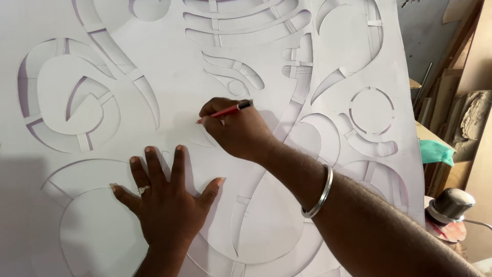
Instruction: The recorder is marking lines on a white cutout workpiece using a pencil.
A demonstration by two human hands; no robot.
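Right forearm fills the bottom corner of my feed, closest thing to the lens, with one plain metal bangle [319, 192] on the wrist. Following it up, the right hand [238, 131] has its grip clenched around a red pencil [225, 111], pinched between fingers and thumb. The pencil's long axis runs from upper right, where the dark end cap sticks out past the knuckles, down to the lower left, where the tip sits on or right at the white stencil sheet [169, 77]. So the tip points away from the right hand, toward the left part of the sheet.

Left hand [166, 197] is flat, fingers spread, grasping nothing, just pressing the sheet down. It's below and a bit left of the pencil tip, near but not touching it, and it's the closer of the two hands to me. One ring [143, 190] on a finger there.

Count from my side: two hands, one pencil, one bangle, one ring, one big cut-out sheet covering the surface, full of curved slots and round shapes. Off the right edge there's a small lamp-looking thing with a dark metal cap [452, 205], a teal scrap [434, 152], and some stacked boards [474, 120]. Can't make out any fresh pencil line under the tip.
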